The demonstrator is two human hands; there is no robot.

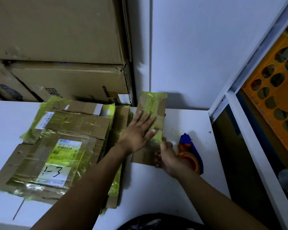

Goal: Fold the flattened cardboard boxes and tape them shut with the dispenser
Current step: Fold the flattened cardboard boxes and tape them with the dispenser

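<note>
A small cardboard box [154, 103] with yellow-green tape stands on the white table [181, 123] near the back wall. My left hand [138, 130] lies flat on its top face, fingers straight and spread. My right hand [167, 156] is at the box's near right edge, fingers curled against the cardboard. A blue and orange tape dispenser [192, 153] lies on the table just right of my right hand. A stack of flattened, taped cardboard boxes [56, 146] lies to the left, the top one marked "1-3".
Large brown cartons [60, 47] are stacked behind the table at the left. A white wall [198, 47] rises at the back. To the right, a white shelf frame [239, 113] holds an orange crate [276, 97].
</note>
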